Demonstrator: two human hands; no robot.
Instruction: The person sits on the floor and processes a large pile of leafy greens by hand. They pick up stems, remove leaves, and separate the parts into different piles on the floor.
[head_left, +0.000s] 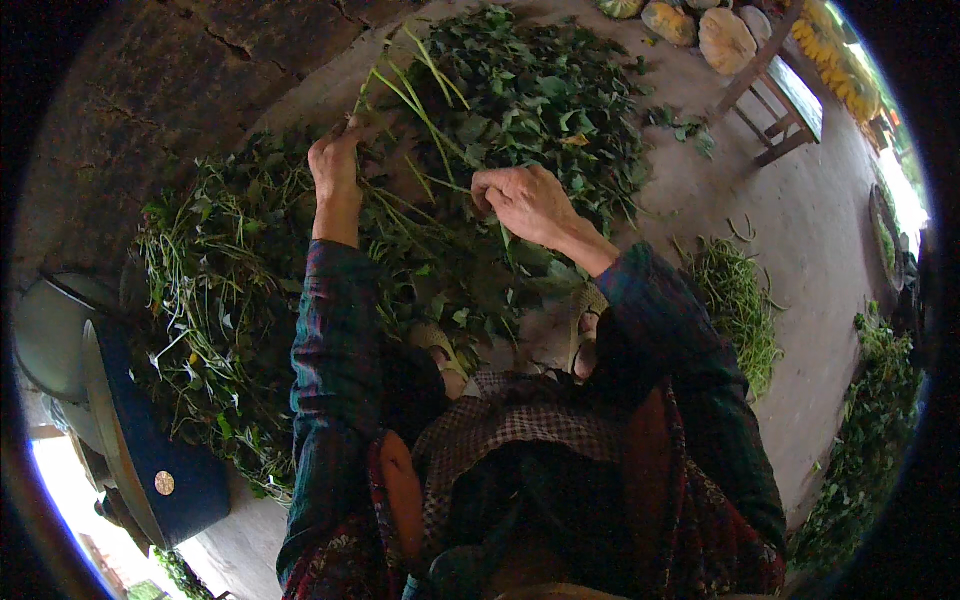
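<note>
My left hand (335, 169) is closed around a long green vine (409, 86), whose bare stems fan out above and to the right of the fist. To its right, the bent fingers of my right hand (525, 201) pinch a thin green stem (448, 184). A large heap of dark green leaves (540, 105) lies on the floor beyond my right hand. Left of my left forearm spreads a pile of tangled leafy vines (225, 277). More leafy stems (420, 255) lie below and between my hands, partly in shadow. What the fingertips touch is partly hidden.
Slender green stalks or pods (731, 307) lie heaped on the concrete floor (690, 202) at right. Beyond them stand a small wooden stool (780, 105), pumpkins (726, 39) and bananas (832, 64). A dark blue container (172, 457) is at left; more greenery (862, 442) lines the right edge.
</note>
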